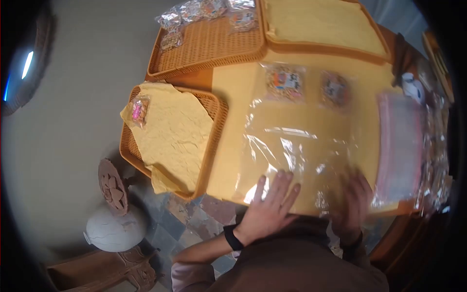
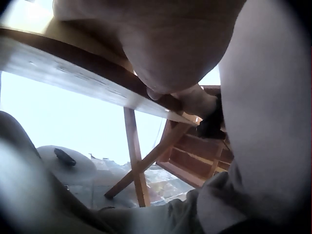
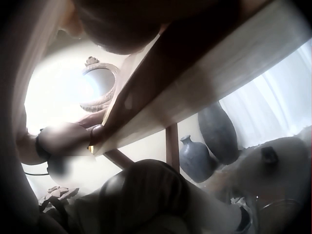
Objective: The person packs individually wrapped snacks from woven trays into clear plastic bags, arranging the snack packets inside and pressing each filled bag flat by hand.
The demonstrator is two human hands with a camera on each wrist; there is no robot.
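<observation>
A large clear plastic sheet or bag (image 1: 301,146) lies flat on the yellow-covered table. On its near left part rests my left hand (image 1: 273,207), fingers straight and spread. My right hand (image 1: 354,202) lies at its near right part, somewhat blurred, fingers extended. Two clear packets of snacks, one on the left (image 1: 284,83) and one on the right (image 1: 335,89), lie at the far edge of the plastic. In the left wrist view, the left hand (image 2: 170,44) is large and dark above the table edge; in the right wrist view, the right hand (image 3: 117,27) shows only in part.
At the left, a wicker tray (image 1: 221,114) holds crumpled yellow cloth and a small packet (image 1: 139,111). Behind stand a wicker tray (image 1: 204,46) with several packets and another tray (image 1: 326,48) lined with yellow cloth. A stack of pink-edged bags (image 1: 400,148) lies at the right, beside more packets (image 1: 436,151).
</observation>
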